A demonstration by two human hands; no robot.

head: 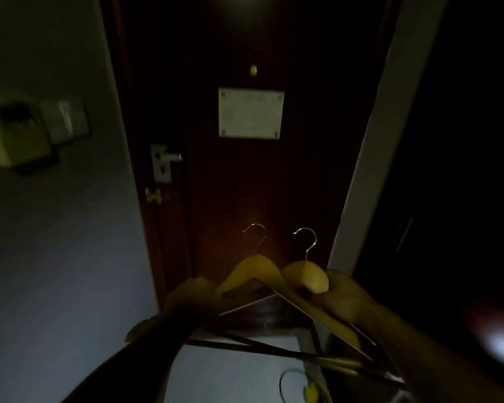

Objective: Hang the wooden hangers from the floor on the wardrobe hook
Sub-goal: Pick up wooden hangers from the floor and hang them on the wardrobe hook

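The room is dim. Two yellow wooden hangers with metal hooks are held up in front of a dark door. My left hand [191, 298] grips the left hanger [253, 270] by its left arm. The right hanger [304, 276] is in my right hand [345, 295], held at its shoulder, its hook pointing up. Both hangers overlap in the middle. Below them more hangers [338, 363] lie low on the floor, with one hook [288, 382] showing. No wardrobe hook is visible.
A dark wooden door [274, 184] with a white notice plate [250, 113], a peephole and a metal handle [165, 161] stands ahead. A pale wall with a switch panel [64, 122] is on the left. A white frame edge [370, 146] and a dark opening lie right.
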